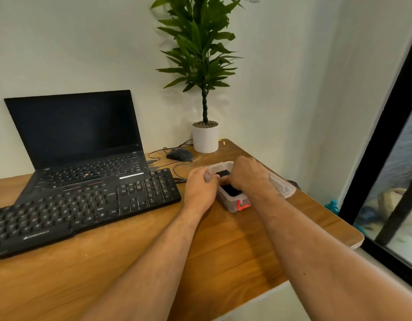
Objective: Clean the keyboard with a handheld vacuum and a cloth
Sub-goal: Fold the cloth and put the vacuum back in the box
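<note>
A black external keyboard (84,205) lies on the wooden desk (135,262), left of my hands. To its right stands a small clear plastic box (232,203) with an orange latch, open, with a black object (231,189) inside. My left hand (199,187) grips the box's left rim. My right hand (249,176) reaches down into the box with curled fingers over the black object; its fingertips are hidden. The box's clear lid (281,186) lies just right of it. No cloth is visible.
An open black laptop (80,144) stands behind the keyboard. A black mouse (179,155) with its cable and a white potted plant (205,137) sit at the back. The desk's right edge (353,232) runs close to a dark-framed window.
</note>
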